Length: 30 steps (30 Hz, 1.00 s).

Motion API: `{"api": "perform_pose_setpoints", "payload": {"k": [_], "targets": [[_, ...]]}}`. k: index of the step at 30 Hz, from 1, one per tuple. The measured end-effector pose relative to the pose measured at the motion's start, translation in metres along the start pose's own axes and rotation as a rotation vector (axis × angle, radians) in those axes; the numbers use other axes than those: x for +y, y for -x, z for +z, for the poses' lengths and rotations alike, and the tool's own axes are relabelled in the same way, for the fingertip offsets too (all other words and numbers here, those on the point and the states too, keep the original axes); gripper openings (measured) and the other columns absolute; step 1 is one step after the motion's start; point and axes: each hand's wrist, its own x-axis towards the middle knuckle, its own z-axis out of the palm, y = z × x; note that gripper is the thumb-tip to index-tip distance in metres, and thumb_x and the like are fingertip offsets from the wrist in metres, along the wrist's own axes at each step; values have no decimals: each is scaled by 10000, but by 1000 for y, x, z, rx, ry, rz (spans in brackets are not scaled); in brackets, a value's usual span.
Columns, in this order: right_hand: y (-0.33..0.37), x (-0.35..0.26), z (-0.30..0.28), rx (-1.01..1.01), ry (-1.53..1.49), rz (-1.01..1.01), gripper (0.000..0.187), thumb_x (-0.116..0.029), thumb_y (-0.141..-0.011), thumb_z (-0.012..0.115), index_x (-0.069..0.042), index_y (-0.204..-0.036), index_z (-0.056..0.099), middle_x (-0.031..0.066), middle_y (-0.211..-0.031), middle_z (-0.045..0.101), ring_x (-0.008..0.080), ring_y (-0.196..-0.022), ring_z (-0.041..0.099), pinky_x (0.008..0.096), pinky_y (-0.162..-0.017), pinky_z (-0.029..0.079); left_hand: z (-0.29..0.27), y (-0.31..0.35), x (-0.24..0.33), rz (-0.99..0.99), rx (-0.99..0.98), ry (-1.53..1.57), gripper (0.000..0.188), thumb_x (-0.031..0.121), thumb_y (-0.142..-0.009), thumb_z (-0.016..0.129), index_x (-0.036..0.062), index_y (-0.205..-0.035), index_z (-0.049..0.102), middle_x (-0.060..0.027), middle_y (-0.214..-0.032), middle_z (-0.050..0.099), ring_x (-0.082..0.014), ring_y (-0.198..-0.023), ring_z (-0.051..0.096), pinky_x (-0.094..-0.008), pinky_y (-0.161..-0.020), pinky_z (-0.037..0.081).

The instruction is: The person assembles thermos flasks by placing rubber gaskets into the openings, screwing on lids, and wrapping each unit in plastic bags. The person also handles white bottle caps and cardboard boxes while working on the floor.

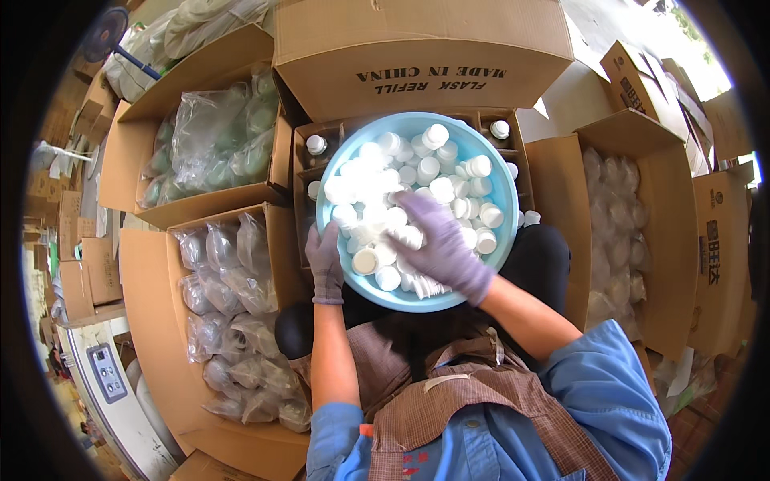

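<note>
A round light-blue basin (pixel 504 232), heaped with white plastic caps (pixel 427 170), sits in front of me at my lap. My left hand (pixel 325 260), in a grey-purple glove, grips the basin's near left rim. My right hand (pixel 445 240), gloved the same way, reaches over the near right side into the pile. Its fingers are spread among the caps, slightly blurred, and I see nothing held in them. Beneath the basin is a divided cardboard box (pixel 301 232); white-capped items (pixel 317 145) show in its compartments around the basin.
Open cartons flank me: one with greenish wrapped pieces (pixel 212 136), one with clear plastic-wrapped pieces (pixel 228 313), another with wrapped pieces (pixel 618 232) at right. A raised carton flap (pixel 425 60) stands beyond the basin. A control panel (pixel 107 373) is at lower left.
</note>
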Motion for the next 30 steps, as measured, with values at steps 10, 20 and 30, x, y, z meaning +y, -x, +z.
{"api": "perform_pose_setpoints", "payload": {"k": [10,20,30], "targets": [[-1,87,-60,-58,-84,938,909,-567,-808,682,68,-1398,410,304,-1326,544,382,-1240,547,406,-1065,408,-6,1,-9,1,7,97,281,71,-935,620,-6,-1204,594,-40,-1067,625,-140,-962,580,-309,-877,482],[-13,62,-3,-59,21,854,898,-606,-836,613,-25,-1466,345,292,-1340,499,400,-1201,554,447,-1018,442,-17,-10,-4,68,29,23,286,45,-895,667,-7,-1172,622,-60,-1101,652,-156,-973,623,-314,-857,509],[31,61,-108,482,373,187,318,-54,-771,658,-90,-1085,624,122,-945,643,316,-887,630,424,-746,531,-1,-3,10,91,43,-170,335,157,-942,636,-7,-1231,600,-83,-1122,653,-171,-956,640,-324,-828,524]]}}
